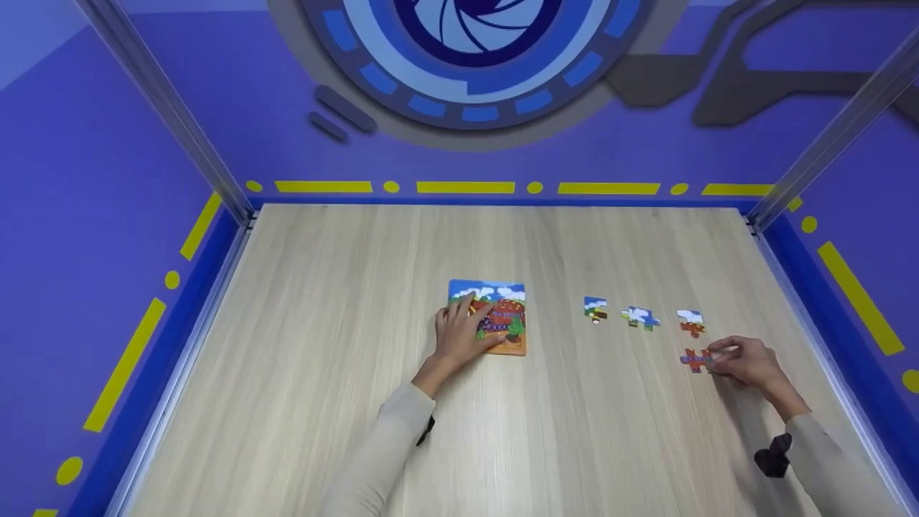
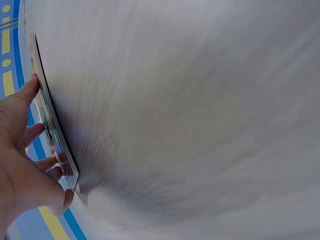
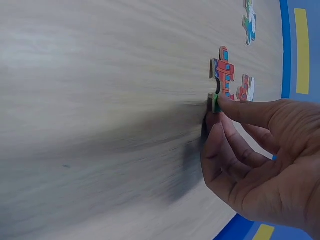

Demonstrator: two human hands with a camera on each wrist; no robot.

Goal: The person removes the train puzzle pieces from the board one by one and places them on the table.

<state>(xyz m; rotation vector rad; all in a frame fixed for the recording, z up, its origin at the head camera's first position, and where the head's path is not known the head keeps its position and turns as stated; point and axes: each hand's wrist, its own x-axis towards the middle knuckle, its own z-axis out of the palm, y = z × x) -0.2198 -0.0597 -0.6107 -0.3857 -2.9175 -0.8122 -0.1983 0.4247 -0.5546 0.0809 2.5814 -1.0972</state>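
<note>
In the head view, my left hand (image 1: 459, 334) rests with spread fingers on a picture puzzle board (image 1: 514, 347) showing a red train, clouds and a green plant. Seen nearly edge-on in the left wrist view, the board (image 2: 55, 112) has the left hand (image 2: 25, 155) along its face. My right hand (image 1: 747, 362) pinches the right end of a red jigsaw piece (image 1: 693, 360), whose fingers partly cover it. From the right wrist, that piece (image 3: 225, 75) shows red with blue windows, and a fingertip of the right hand (image 3: 265, 155) meets its green end.
A jigsaw piece with cloud and red (image 1: 691, 322) lies just beyond the right hand. Farther left are a cloud piece (image 1: 641, 317) and a blue-green piece (image 1: 595, 309). Blue walls bound the wooden table (image 1: 323, 323) at the back and sides.
</note>
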